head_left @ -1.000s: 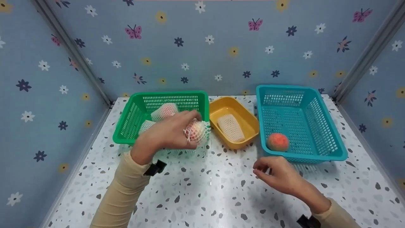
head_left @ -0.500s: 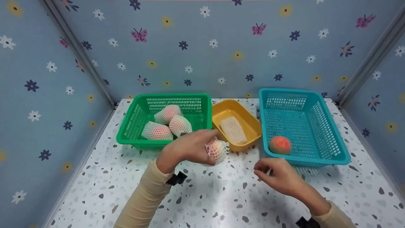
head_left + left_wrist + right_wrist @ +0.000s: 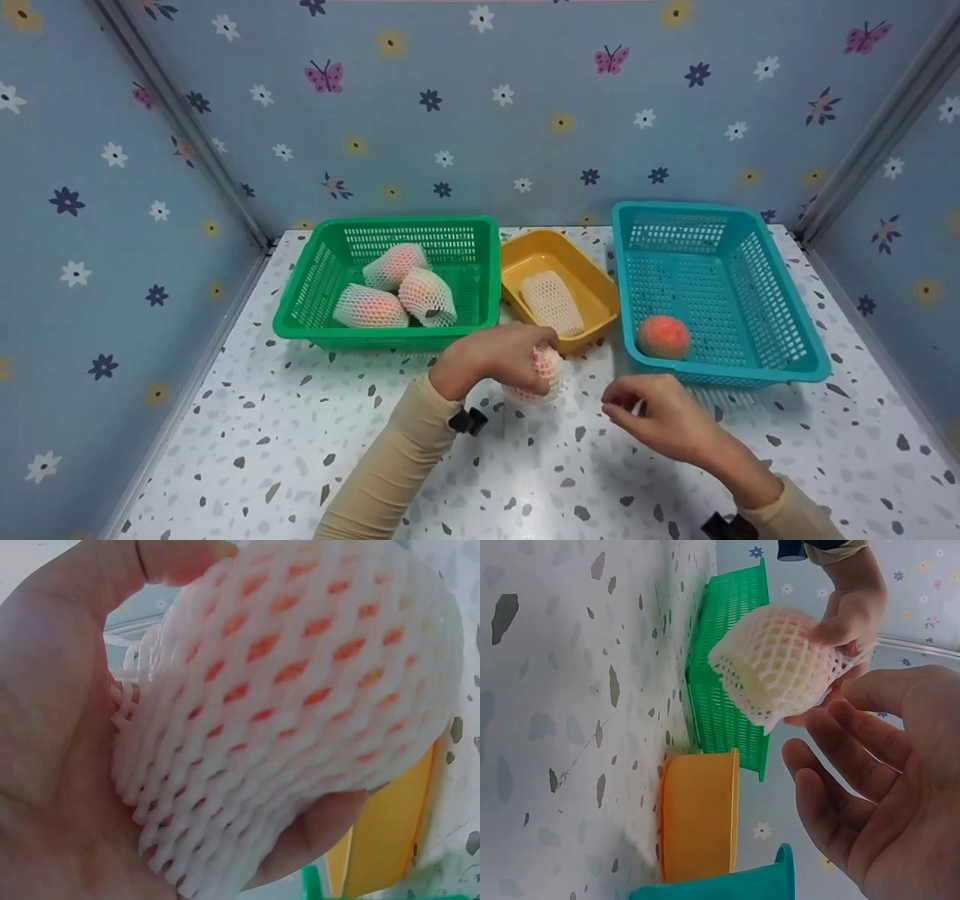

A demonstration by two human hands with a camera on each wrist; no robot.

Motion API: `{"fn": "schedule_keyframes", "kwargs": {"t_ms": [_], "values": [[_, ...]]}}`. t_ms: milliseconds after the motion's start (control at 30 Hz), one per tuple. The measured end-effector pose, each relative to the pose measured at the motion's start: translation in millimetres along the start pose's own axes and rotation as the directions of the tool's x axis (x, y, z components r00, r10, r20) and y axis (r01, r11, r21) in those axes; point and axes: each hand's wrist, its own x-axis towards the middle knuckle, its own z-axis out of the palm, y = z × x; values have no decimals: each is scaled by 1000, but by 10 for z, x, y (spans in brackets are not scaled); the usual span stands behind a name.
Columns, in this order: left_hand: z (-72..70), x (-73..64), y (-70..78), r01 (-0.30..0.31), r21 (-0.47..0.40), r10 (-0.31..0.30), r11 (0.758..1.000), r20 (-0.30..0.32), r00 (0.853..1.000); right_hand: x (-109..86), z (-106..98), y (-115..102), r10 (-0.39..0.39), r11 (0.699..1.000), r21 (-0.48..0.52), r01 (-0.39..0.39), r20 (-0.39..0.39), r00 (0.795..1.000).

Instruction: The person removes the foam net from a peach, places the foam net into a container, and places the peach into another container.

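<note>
The setting is a booth with a flower-and-butterfly wall (image 3: 465,90) behind a white speckled table (image 3: 225,450). The tray (image 3: 581,285), yellow and set near the wall, serves as the reference for all positions.

Finding, left of the tray: the green basket (image 3: 360,341) contains three fruits, each in a white mesh sleeve: a rear one (image 3: 396,265), a front-left one (image 3: 371,306) and a front-right one (image 3: 427,295). None of the three is bare.

Finding, in the tray: a single loose net (image 3: 553,303) lies flat, with no fruit visible inside it.

Finding, right of the tray: the blue basket (image 3: 709,300) holds one bare fruit (image 3: 663,337), in its near-left corner, the corner closest to the tray's front.

Finding, in front of the tray: the left hand (image 3: 495,356) grips a fourth netted item, the held fruit (image 3: 300,675), with thumb and fingers curled round it. Its mesh is on, and it appears to be held above the table. The right hand (image 3: 660,414), in front of the tray and to its right, holds nothing; its fingers are loosely bent, and a gap separates it from the held fruit in the head view.

Assessment of progress: of five fruits seen, one is bare and four are sleeved. On that count the work is judged to be at an early stage, with the second fruit in hand and three untouched in the green basket.
</note>
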Motion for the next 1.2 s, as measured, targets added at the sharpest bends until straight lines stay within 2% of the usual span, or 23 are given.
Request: {"fn": "schedule_keyframes", "kwargs": {"t_ms": [333, 500, 567, 667, 767, 867, 933, 1033, 1100, 1200], "values": [[135, 292, 123, 62, 146, -68, 987, 40, 997, -42, 46, 65, -3, 1000, 17, 3, -2, 1000], [198, 387, 161, 81, 198, -103, 977, 107, 989, -34, 89, 84, -10, 1000, 22, 10, -6, 1000], [227, 420, 174, 63, 250, -97, 966, 127, 987, -32, 104, 91, -9, 1000, 22, 9, -1, 1000], [268, 468, 174, 23, 312, -63, 950, 121, 991, -30, 122, 97, -15, 1000, 24, 15, 5, 1000], [293, 489, 154, -11, 363, -21, 932, 84, 996, -30, 131, 100, -29, 999, 22, 29, 4, 1000], [300, 469, 124, -18, 394, 15, 919, 10, 1000, -34, 131, 104, -34, 999, 21, 34, 2, 999], [309, 434, 101, -8, 394, 27, 919, -42, 999, -39, 131, 109, -29, 999, 26, 28, 4, 1000], [332, 361, 57, 19, 374, 30, 927, -124, 992, -52, 136, 119, -17, 999, 36, 17, 9, 1000], [355, 303, 19, 37, 332, 24, 943, -180, 983, -61, 141, 124, -16, 999, 41, 16, 11, 1000], [391, 222, -57, 27, 210, 33, 977, -276, 961, -61, 152, 123, -23, 999, 40, 23, 4, 1000]]}}
